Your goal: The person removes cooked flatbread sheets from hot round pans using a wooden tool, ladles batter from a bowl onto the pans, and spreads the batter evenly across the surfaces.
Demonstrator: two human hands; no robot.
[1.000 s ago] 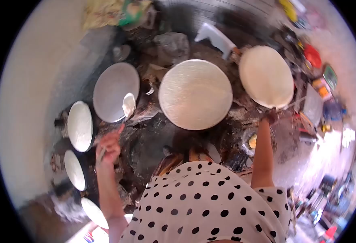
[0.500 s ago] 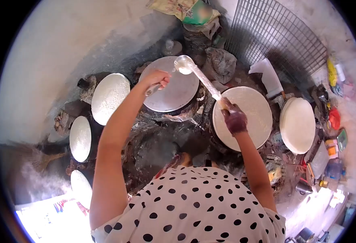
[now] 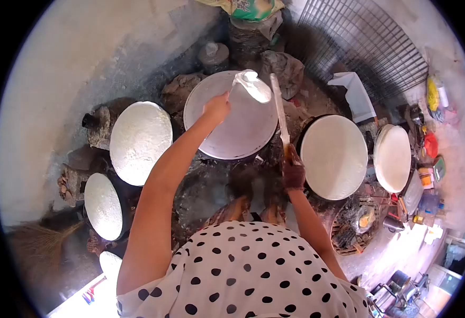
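My left hand is closed around the thin handle of a ladle. Its batter-coated bowl is tilted over the round grey griddle in front of me. Wet white batter lies at the bowl, over the griddle's upper right part. In a dark glove, my right hand grips a long flat wooden spatula. The blade is smeared white and points up, just right of that griddle and apart from the ladle. Beside this hand, another round griddle bears a smooth pale sheet of batter.
More round pans with white batter stand on the left, the nearest one a bubbly sheet. A pale disc is at the right. A wire grid leans behind. A straw broom and a woven basket are on the floor.
The ladle has tipped, and white batter now shows over the grey griddle. My right hand has brought the spatula leftward and more upright, away from the ladle bowl. The view has shifted.
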